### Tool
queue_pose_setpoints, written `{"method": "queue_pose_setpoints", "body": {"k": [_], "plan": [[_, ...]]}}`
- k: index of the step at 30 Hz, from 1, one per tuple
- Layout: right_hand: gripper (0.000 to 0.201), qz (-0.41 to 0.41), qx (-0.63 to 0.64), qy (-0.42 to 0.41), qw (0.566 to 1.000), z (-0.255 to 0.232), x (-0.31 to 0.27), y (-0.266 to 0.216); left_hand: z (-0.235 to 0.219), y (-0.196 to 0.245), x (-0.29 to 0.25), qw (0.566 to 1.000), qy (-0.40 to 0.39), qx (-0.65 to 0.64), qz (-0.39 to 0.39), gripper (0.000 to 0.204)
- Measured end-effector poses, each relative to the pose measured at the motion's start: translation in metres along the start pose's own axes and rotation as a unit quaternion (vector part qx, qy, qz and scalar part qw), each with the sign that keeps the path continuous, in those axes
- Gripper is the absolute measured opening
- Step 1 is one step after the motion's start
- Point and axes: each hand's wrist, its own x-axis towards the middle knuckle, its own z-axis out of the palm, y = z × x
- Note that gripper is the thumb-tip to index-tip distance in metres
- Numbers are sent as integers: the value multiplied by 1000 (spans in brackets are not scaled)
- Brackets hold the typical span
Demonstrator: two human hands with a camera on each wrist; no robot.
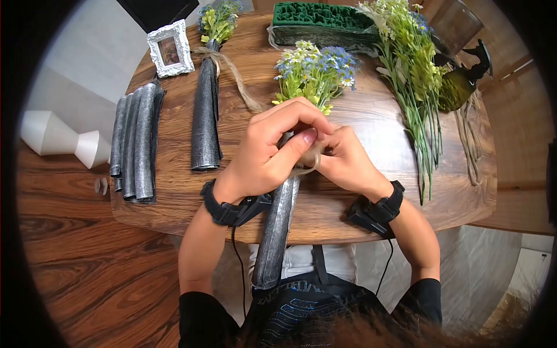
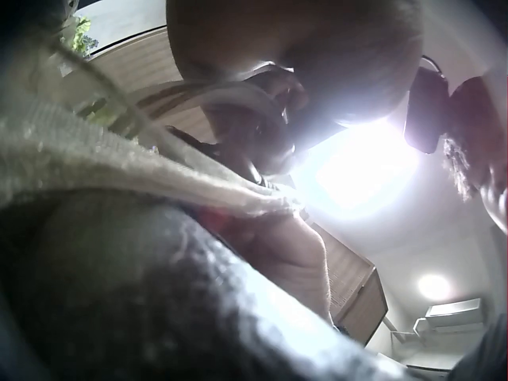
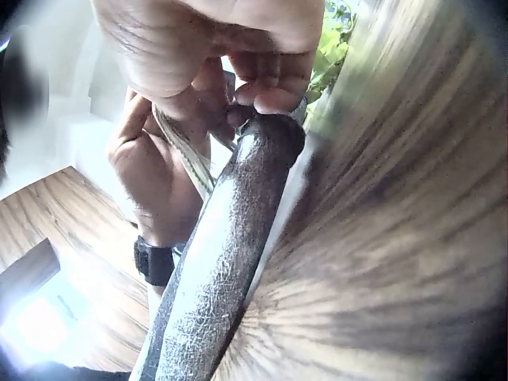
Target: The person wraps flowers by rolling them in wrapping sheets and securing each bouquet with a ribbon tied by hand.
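Note:
A bunch of small white and blue flowers (image 1: 316, 69) with green leaves rises from a dark grey textured wrap (image 1: 277, 232), whose lower end reaches past the table's front edge. Both hands meet at its neck. The left hand (image 1: 272, 148) curls over the neck with thumb and fingers on a beige ribbon (image 1: 307, 165). The right hand (image 1: 348, 159) pinches the ribbon from the other side. In the right wrist view the grey wrap (image 3: 230, 254) runs down below the fingers; in the left wrist view the ribbon (image 2: 159, 171) stretches close to the lens.
Several rolled grey sheets (image 1: 138, 142) lie at the left, beside a wrapped bouquet (image 1: 206, 116) with beige ribbon. A white picture frame (image 1: 170, 49), green foam block (image 1: 325, 26), loose flower stems (image 1: 418, 116), spray bottle (image 1: 461, 84) and twine (image 1: 469, 145) lie around the table (image 1: 360, 217).

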Motion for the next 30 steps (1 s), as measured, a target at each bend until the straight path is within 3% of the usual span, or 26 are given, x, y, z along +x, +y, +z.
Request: {"method": "queue_pose_setpoints", "body": {"k": [2,5,7,9,11,13,15,18,22,24,30], "plan": [[10,-3,6,-12,1000,1,0,1,-1,1,0,998,-7,-55,-28,16],[15,41,107,32,993,2,1,-9,-3,-2,6,994,25,-97,30,18],[21,58,11,21,998,-3,4,-10,-5,-1,8,997,50,-48,-47,23],[23,45,17,26,999,-1,4,-8,-7,-6,7,995,49,-55,-69,25],[22,63,48,31,996,-2,2,-6,-14,1,8,989,-45,93,-105,24],[22,60,6,9,998,-6,3,-5,-16,0,8,990,-25,119,-78,20],[21,88,67,30,993,-7,1,-7,-19,2,7,976,-41,186,-103,16],[23,30,20,39,999,-5,4,-2,-18,-4,6,981,-11,181,-76,11],[23,56,46,40,997,-5,4,0,-18,-10,6,979,-5,194,-62,12],[22,120,108,59,985,-6,1,-6,-10,-9,5,991,61,-26,-116,14],[20,62,120,76,988,-4,2,-4,-14,-11,6,977,68,-153,-129,15]]}}
